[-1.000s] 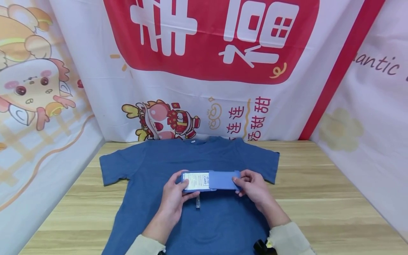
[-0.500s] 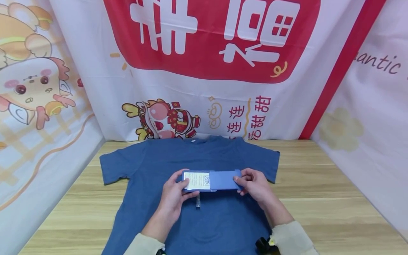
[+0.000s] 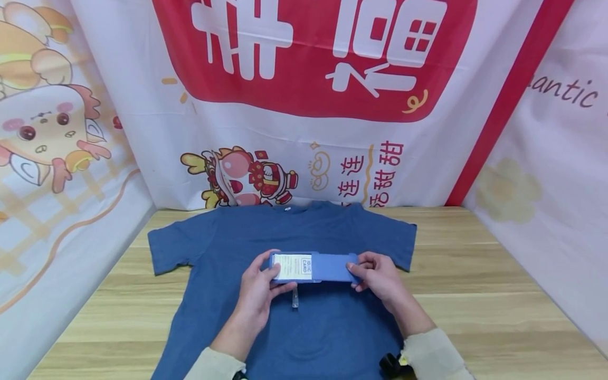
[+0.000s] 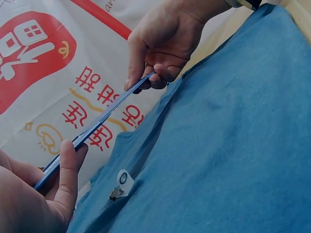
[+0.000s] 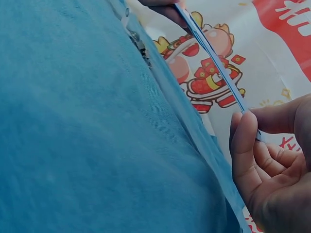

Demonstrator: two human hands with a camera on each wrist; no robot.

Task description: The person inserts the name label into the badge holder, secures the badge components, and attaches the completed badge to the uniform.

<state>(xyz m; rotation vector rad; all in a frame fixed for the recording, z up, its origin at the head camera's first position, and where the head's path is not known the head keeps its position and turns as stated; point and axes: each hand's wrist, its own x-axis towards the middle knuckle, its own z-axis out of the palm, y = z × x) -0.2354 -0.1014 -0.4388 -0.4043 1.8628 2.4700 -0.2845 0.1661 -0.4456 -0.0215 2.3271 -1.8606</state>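
Note:
A blue ID card holder (image 3: 334, 268) is held level above the shirt, its left half showing a white card (image 3: 291, 267) printed "ID/IC CARD". My left hand (image 3: 256, 293) grips its left end, thumb on the card side. At the other end my right hand (image 3: 382, 279) pinches the holder between thumb and fingers. Both wrist views show the holder edge-on as a thin strip. Under it, a badge clip with a clear snap strap (image 4: 125, 182) rests against the dark blue T-shirt (image 3: 304, 327); whether it joins the holder I cannot tell.
The T-shirt is spread on a wood-grain table (image 3: 475, 295), sleeves out to both sides. A white and red printed cloth (image 3: 309, 111) hangs behind, and printed cloths also line the left and right sides. A dark wrist device (image 3: 391, 365) sits by the right sleeve cuff.

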